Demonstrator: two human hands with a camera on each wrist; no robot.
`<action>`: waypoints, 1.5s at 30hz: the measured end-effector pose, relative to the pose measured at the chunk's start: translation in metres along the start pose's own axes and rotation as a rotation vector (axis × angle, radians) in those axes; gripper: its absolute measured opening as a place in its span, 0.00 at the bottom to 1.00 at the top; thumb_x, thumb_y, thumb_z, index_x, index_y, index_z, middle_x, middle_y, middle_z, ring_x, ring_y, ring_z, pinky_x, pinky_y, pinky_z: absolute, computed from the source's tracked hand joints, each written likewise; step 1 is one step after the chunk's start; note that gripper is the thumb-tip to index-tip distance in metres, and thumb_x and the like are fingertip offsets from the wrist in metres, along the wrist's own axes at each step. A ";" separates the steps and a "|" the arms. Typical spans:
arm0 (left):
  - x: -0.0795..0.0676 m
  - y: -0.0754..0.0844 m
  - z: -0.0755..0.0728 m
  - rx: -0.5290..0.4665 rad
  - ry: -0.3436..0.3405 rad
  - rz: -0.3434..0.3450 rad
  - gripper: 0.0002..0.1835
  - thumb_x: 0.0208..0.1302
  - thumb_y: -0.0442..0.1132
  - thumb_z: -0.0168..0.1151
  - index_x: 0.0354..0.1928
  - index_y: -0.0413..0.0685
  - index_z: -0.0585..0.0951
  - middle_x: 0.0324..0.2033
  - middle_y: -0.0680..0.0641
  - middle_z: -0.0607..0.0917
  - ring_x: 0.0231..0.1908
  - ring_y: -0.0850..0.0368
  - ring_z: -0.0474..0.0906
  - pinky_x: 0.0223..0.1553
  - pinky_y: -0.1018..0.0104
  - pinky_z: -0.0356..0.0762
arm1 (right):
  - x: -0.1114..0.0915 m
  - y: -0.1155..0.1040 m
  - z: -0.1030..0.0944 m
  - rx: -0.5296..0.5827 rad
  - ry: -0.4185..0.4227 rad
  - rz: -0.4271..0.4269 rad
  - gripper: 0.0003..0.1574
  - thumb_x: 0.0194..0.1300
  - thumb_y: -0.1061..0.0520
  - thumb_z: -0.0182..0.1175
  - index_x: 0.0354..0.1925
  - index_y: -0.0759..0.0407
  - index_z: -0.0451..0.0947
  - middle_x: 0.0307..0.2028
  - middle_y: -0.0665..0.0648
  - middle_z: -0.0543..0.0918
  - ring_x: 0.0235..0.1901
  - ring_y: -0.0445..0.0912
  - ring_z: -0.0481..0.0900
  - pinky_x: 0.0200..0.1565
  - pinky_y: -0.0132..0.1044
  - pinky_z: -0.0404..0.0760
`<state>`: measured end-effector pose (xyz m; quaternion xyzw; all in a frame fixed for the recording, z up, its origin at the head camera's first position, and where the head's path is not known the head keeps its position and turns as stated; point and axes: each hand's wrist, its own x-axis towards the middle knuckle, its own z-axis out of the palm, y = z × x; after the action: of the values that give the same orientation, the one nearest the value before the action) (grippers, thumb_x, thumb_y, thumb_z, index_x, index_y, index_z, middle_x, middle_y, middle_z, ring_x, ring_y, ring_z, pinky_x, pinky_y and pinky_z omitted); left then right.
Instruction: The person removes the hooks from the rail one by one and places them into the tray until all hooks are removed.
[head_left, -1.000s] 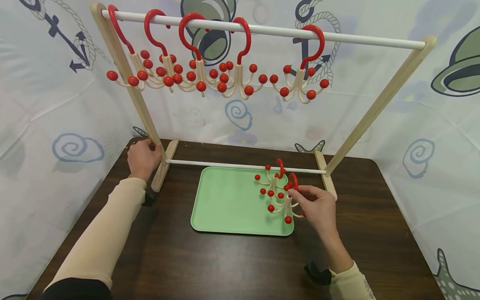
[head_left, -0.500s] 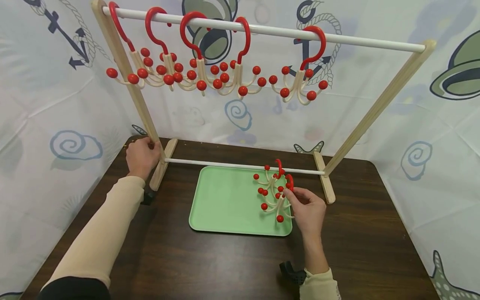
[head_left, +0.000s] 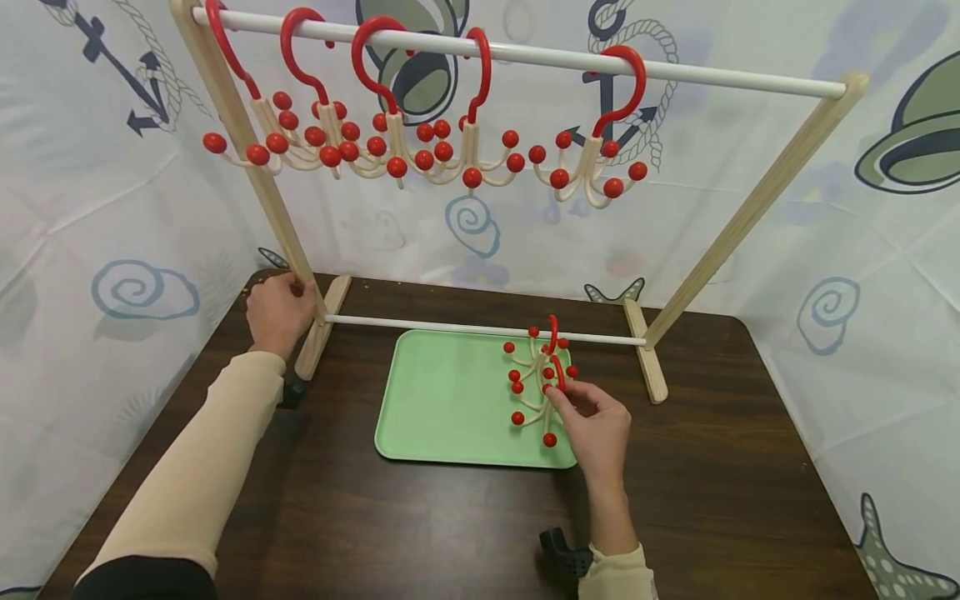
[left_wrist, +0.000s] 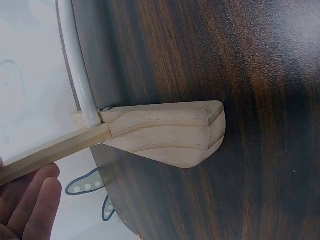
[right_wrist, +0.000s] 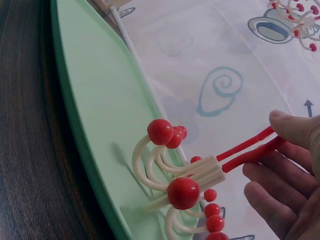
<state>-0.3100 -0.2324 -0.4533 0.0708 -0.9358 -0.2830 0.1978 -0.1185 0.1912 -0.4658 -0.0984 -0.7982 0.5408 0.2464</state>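
Note:
My right hand (head_left: 597,433) pinches the red hook of a multi-prong hanger (right_wrist: 207,172) between thumb and fingers. The hanger has cream prongs tipped with red balls and is over the right part of a green tray (head_left: 457,400). Close behind it, partly overlapped, is a second such hanger (head_left: 537,364) on the tray. My left hand (head_left: 281,315) holds the left wooden post (head_left: 274,208) of a rack low down, near its foot (left_wrist: 160,135). In the left wrist view the fingers (left_wrist: 42,202) lie against the post, the thumb mostly out of frame.
Several like hangers, among them the rightmost hanger (head_left: 585,171), hang from the rack's white top bar (head_left: 712,77). A lower white bar (head_left: 420,323) runs behind the tray. The right post (head_left: 757,204) stands on the dark wooden table (head_left: 735,467); a printed curtain (head_left: 390,250) hangs behind.
My right hand has moved left with the hanger, which now overlaps the second hanger more in the head view. The left hand stays on the post. The head view has shifted slightly.

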 end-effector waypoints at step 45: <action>0.002 0.003 -0.002 0.020 -0.018 0.006 0.18 0.69 0.46 0.53 0.37 0.36 0.83 0.32 0.34 0.85 0.37 0.32 0.80 0.37 0.40 0.72 | 0.101 -0.172 -0.078 -0.083 0.012 -0.425 0.19 0.62 0.56 0.68 0.52 0.57 0.83 0.46 0.54 0.86 0.44 0.39 0.83 0.49 0.32 0.78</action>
<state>-0.3106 -0.2312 -0.4493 0.0676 -0.9406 -0.2735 0.1897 -0.1470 0.2295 -0.2567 0.0588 -0.8211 0.4426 0.3555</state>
